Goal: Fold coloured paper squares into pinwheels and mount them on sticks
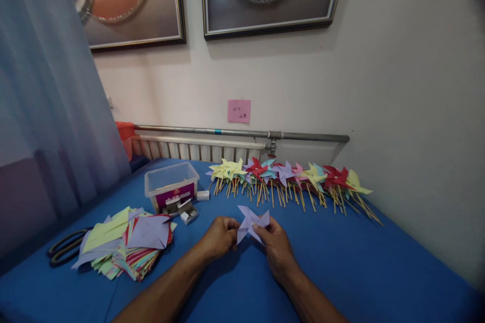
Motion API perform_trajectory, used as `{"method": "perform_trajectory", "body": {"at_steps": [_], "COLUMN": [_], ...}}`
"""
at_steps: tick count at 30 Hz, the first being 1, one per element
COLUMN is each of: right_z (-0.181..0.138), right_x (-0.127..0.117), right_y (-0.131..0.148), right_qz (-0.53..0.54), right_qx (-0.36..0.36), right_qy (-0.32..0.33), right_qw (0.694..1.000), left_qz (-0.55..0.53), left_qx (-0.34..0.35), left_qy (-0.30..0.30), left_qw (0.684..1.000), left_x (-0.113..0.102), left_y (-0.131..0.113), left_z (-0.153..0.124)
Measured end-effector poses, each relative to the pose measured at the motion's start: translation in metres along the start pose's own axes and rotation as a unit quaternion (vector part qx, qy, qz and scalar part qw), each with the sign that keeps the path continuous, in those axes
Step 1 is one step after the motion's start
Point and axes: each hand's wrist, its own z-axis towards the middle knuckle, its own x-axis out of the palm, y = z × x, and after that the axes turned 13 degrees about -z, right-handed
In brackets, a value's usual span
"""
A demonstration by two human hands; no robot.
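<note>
A lilac paper pinwheel (246, 223) is in front of me above the table, its blades folded in and a small pin head at its centre. My right hand (278, 247) pinches it, the thumb pressing near the centre and the fingers behind. My left hand (220, 236) is closed at the pinwheel's left edge, fingers curled; what they hold, if anything, is hidden. Beyond my hands lie small opened boxes (188, 212), with a small white box (203, 195) close by.
Finished pinwheels (285, 173) on sticks lie in a row along the wall. To the left are stacked coloured paper pieces (147, 232) and black-handled scissors (62, 247). A clear plastic tub (170, 177) stands behind the boxes. A blue cloth (364, 267) covers the table; a curtain (53, 91) hangs left.
</note>
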Motion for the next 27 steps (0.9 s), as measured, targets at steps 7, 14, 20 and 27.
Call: {"method": "perform_trajectory", "body": {"at_steps": [7,14,20,27], "right_z": [-0.0019,-0.0004,0.0003,0.0008], "right_x": [0.0013,0.0003,-0.0011,-0.0021], "right_y": [-0.0007,-0.0048,-0.0068,-0.0086], "right_qz": [-0.015,-0.030,-0.040,-0.049], "right_qx": [-0.003,-0.015,-0.016,-0.020], "right_qy": [0.000,0.012,0.007,0.001], "right_qw": [1.000,0.999,0.999,0.999], "left_qz": [-0.038,-0.069,-0.049,-0.044], "left_qx": [-0.015,-0.010,-0.008,-0.013], "left_qy": [-0.020,-0.010,-0.026,-0.019], "left_qw": [0.999,0.998,0.998,0.999], "left_x": [0.0019,0.0041,0.0061,0.0069], "left_y": [0.0030,0.0023,0.0036,0.0012], "left_z": [0.0030,0.0021,0.0016,-0.0003]}}
